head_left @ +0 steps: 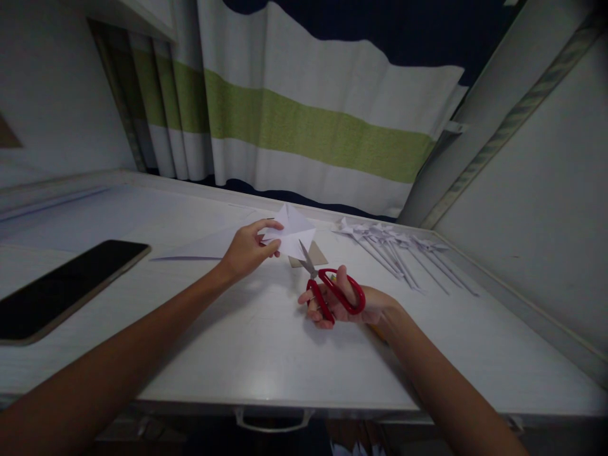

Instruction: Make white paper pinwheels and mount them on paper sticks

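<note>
Between the thumb and fingers of my left hand (254, 246) is a folded piece of white paper (297, 229), star-like in outline with creases, held above the table. My right hand (339, 301) has its thumb and fingers through the red handles of a pair of scissors (313, 272). The blades point up toward the lower edge of the paper; whether they touch it I cannot tell. Under the paper lies a small tan piece (317, 254), partly hidden. A yellow-orange object (379, 334) shows in part beneath my right wrist.
Several rolled white paper sticks with folded ends (394, 247) lie at the back right. A dark phone (66, 285) rests at the left, and a white paper sheet (199, 244) lies behind my left hand. A striped curtain (308, 120) hangs behind the white table (266, 354).
</note>
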### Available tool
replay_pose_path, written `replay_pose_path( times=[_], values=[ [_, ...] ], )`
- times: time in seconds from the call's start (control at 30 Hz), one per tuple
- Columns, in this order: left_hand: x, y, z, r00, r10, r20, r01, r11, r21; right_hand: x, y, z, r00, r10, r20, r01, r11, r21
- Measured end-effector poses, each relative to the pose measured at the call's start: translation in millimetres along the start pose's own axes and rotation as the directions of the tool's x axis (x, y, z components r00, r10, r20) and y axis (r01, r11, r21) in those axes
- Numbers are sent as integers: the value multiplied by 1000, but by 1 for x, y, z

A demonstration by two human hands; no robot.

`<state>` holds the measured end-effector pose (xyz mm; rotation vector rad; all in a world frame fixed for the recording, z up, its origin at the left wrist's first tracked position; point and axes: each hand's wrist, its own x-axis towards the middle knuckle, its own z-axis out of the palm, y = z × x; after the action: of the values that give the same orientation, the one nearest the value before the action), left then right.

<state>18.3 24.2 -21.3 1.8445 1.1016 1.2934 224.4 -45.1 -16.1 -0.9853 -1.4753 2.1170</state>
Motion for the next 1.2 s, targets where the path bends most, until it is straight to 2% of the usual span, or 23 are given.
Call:
replay_pose_path(
  times=[0.37, 0.67, 0.9, 1.2],
  values=[
    [1, -3, 1, 999, -12, -43, 14, 998, 58, -2, -1, 2, 988, 28, -150, -38, 997, -69],
    [-1, -1, 2, 1000, -21, -18, 21, 999, 42, 0, 0, 2, 1000, -7, -2, 7, 999, 36],
    [-1, 1, 3, 1000, -27, -4, 27, 999, 26, 0, -1, 1, 993, 43, -112, -53, 995, -89],
    [-1, 0, 3, 1000, -7, -6, 7, 1000, 22, 0, -2, 1, 992, 40, -122, -50, 996, -78]
  ],
)
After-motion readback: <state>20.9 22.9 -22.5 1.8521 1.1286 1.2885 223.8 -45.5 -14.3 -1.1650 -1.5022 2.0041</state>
